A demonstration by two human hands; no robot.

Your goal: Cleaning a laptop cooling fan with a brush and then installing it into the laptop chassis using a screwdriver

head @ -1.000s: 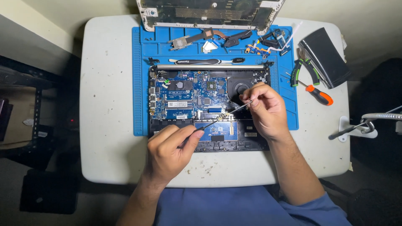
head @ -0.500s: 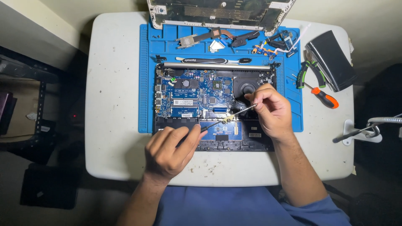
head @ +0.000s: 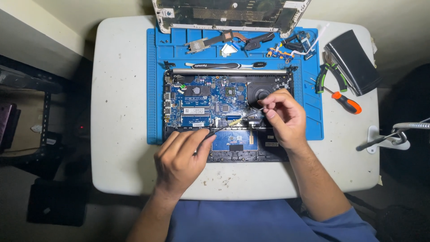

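Note:
An opened laptop base (head: 273, 150) with a blue motherboard (head: 201, 105) and a black fan (head: 262, 89) lies on a blue work mat (head: 154, 85). My right hand (head: 284, 116) pinches the top of a thin screwdriver (head: 235, 121) that slants down-left across the board. My left hand (head: 181, 159) rests on the laptop's front left edge, its fingers closed around the screwdriver's lower end near the trackpad board (head: 235, 140).
A white table (head: 116, 103) carries the mat. The laptop's removed cover (head: 228, 13) leans at the back. Loose parts and cables (head: 251, 42) lie on the mat's far strip. Green-handled pliers (head: 329, 78), an orange-handled screwdriver (head: 345, 102) and a black box (head: 351, 60) sit at right.
The camera view has shifted slightly. Both hands stay on the screwdriver over the board, with only small movement.

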